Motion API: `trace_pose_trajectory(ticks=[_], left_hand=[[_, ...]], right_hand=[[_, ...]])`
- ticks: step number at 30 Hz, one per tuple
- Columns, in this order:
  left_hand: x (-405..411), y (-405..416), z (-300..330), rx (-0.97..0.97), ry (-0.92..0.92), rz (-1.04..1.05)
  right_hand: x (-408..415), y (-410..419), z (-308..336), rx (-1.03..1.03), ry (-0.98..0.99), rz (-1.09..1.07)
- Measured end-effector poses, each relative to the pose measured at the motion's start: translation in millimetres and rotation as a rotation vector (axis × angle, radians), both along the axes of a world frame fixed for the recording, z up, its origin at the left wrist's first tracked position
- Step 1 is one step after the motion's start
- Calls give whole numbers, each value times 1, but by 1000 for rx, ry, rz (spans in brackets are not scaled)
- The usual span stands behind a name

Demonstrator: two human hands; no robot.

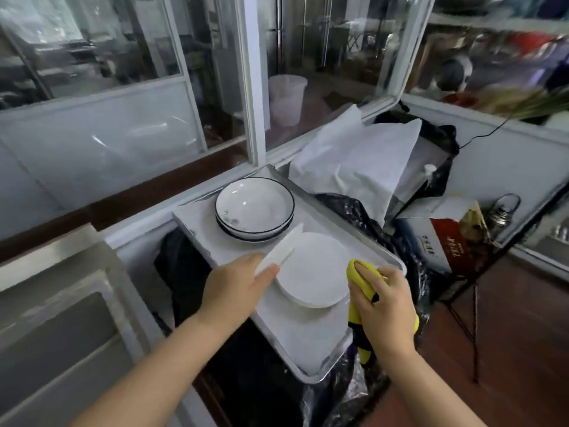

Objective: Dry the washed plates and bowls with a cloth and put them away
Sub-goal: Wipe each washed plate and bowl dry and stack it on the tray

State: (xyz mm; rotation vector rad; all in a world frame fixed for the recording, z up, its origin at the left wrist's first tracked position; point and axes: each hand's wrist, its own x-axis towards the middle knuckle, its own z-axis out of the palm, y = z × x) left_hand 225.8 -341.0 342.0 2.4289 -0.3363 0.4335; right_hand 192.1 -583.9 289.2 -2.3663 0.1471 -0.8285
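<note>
Nearest the camera, two bare forearms reach forward over a metal tray [311, 375] lined in white, which sits on black plastic sheeting [354, 211]. The right hand [383, 298] has its fingers curled around a bunched yellow cloth [361, 280], part of which hangs below the wrist with a dark patch showing; the hand hovers over the tray's right edge, just beside a stack of plain white plates [314, 272] lying flat on the tray. The left hand [237, 283] pinches the rim of a single white plate [281, 248] between thumb and fingers, holding it tilted on edge over the left side of that stack; whether its lower rim touches the stack cannot be told. Just beyond, on the far half of the tray, stands a short stack of white bowls with dark rims [255, 209], upright and nested. Right of the tray a red and white carton [443, 241] leans against a dark wire stand. Behind the tray, crumpled white paper [354, 158] lies against the sill. Farther off rise white-framed glass panels [252, 75], with a pale bucket [286, 98] visible through them.
</note>
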Motion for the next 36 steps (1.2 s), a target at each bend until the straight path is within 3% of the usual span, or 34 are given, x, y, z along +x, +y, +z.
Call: trace_pose_trajectory(ticks=[4, 7, 17, 26, 36], left_hand=[[31, -42, -18, 344, -238, -211], [52, -65, -40, 485, -376, -287], [83, -101, -93, 610, -571, -500], [88, -108, -127, 689, -456, -620], [91, -112, -136, 727, -241, -605]], right_hand=[[1, -29, -10, 135, 75, -115], [0, -46, -18, 167, 115, -173], [3, -83, -41, 210, 224, -236], [21, -89, -50, 239, 250, -194], [37, -85, -57, 219, 306, -121]])
